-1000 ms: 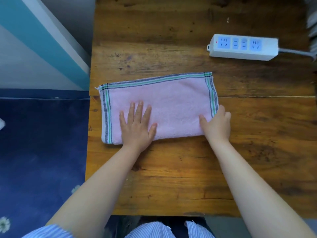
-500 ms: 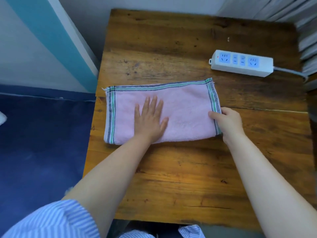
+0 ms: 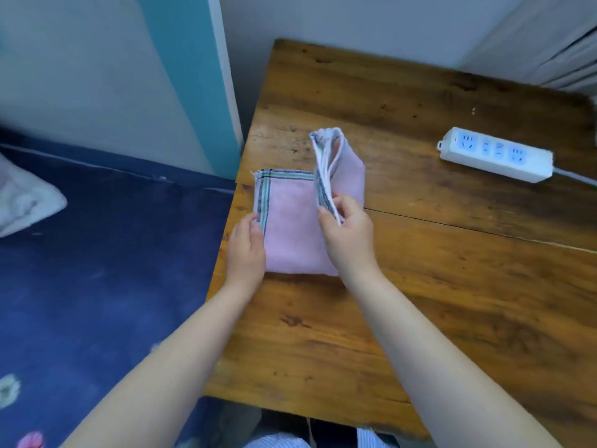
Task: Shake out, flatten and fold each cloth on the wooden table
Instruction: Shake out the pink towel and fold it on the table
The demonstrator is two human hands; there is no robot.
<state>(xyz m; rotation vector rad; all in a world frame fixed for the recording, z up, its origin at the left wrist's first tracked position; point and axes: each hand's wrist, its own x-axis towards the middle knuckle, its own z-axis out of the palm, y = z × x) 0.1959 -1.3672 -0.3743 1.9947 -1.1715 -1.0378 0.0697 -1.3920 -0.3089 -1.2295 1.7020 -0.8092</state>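
A pink cloth (image 3: 287,218) with green and dark striped borders lies at the left edge of the wooden table (image 3: 436,270). My right hand (image 3: 347,236) pinches its right striped end and holds that end raised upright over the middle of the cloth. My left hand (image 3: 246,250) rests at the cloth's near left corner, fingertips curled onto the striped border, holding it down on the table.
A white power strip (image 3: 496,155) with a grey cable lies at the back right of the table. Left of the table is a blue surface (image 3: 97,270) with a white bundle (image 3: 22,202). A wall and teal panel (image 3: 187,76) stand behind.
My right hand has lifted the cloth's right end and carried it leftward over the cloth. My left hand slid from the cloth's middle to its left corner. The camera swung left.
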